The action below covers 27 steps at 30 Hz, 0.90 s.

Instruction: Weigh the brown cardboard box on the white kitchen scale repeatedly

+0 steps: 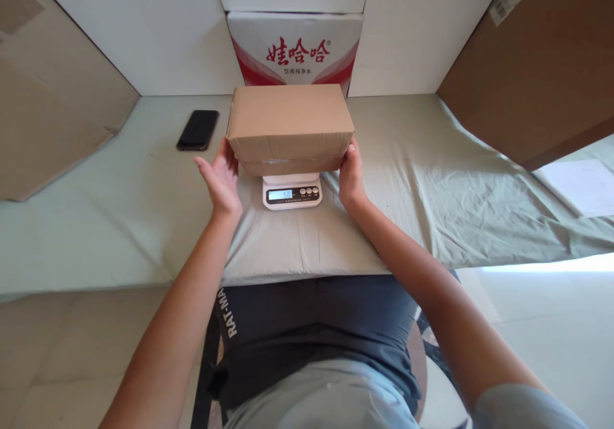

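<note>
Resting on the scale (291,192), the closed cardboard box (290,125) is lying long axis left-to-right, open left hand (219,176) and right hand (352,174) flanking its ends, contents hidden.

Phone (197,130) left, bare cloth (432,179) right

a makeshift packing spot in a home or small storeroom. a low platform covered with a green sheet (432,179) carries a small digital scale (291,191), with big cardboard sheets (542,64) and white boards (158,39) around it and a bottled-water carton (295,48) behind.
</note>
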Motion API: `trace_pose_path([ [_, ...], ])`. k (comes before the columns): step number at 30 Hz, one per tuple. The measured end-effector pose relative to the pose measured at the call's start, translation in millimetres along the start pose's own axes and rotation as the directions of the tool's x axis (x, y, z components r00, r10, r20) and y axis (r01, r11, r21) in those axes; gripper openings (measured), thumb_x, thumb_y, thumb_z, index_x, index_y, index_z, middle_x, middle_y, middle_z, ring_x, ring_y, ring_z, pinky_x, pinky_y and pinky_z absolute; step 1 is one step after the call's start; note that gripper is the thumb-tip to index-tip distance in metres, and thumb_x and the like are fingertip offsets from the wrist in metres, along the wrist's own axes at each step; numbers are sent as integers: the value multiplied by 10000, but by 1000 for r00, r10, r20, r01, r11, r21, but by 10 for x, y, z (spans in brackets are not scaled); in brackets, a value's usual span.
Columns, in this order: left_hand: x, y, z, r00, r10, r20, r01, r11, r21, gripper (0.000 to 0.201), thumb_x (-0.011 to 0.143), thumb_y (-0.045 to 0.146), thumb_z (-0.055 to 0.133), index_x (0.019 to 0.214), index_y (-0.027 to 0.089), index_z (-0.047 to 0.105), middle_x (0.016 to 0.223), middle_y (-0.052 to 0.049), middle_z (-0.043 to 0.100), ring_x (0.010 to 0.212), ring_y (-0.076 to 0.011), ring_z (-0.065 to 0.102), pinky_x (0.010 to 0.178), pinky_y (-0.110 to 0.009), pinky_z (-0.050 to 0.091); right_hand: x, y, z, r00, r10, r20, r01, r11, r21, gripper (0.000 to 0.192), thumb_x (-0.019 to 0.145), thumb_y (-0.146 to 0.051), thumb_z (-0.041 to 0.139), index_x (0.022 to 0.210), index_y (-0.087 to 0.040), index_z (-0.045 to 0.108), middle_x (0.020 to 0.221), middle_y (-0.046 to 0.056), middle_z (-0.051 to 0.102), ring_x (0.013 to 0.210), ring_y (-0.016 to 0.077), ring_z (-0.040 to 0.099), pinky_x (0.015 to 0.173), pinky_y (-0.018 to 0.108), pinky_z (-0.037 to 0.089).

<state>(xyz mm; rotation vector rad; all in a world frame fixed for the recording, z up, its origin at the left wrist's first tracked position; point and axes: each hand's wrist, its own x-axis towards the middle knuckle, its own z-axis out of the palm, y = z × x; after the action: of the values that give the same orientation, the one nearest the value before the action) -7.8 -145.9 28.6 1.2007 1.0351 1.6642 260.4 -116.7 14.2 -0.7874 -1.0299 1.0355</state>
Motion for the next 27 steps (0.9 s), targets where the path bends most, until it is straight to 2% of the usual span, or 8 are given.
trace_pose_path([
  [8,0,12,4,1000,0,5,0,1000,-7,1068,807,1034,169,1458,331,641,1668,-66,544,1647,-308,369,1366,-476,248,12,10,-16,1000,-12,10,13,999,-38,601,912,-756,499,1358,-368,610,1553,20,612,1578,297,466,1355,560,366],
  [17,5,-1,-16,1000,9,22,-9,1000,29,1067,839,1003,120,1506,327,608,1701,-73,508,1661,-315,347,1372,-503,249,15,-17,17,1000,-6,5,7,999,-32,596,885,-763,527,1303,-351,631,1510,29,634,1580,300,453,1344,551,371],
  [22,-2,-1,0,1000,-4,2,4,1000,14,1077,882,965,112,1566,260,552,1739,-85,461,1656,-307,362,1381,-487,249,10,-32,28,1000,0,9,0,1000,-8,610,886,-767,534,1308,-338,633,1519,32,632,1572,303,465,1349,555,367],
  [27,-1,2,2,1000,6,20,-7,1000,22,1071,844,999,142,1513,297,596,1726,-76,480,1654,-314,368,1372,-480,269,6,-41,30,1000,12,8,-11,1000,-13,617,867,-786,547,1298,-356,645,1530,16,633,1593,296,439,1366,549,344],
])
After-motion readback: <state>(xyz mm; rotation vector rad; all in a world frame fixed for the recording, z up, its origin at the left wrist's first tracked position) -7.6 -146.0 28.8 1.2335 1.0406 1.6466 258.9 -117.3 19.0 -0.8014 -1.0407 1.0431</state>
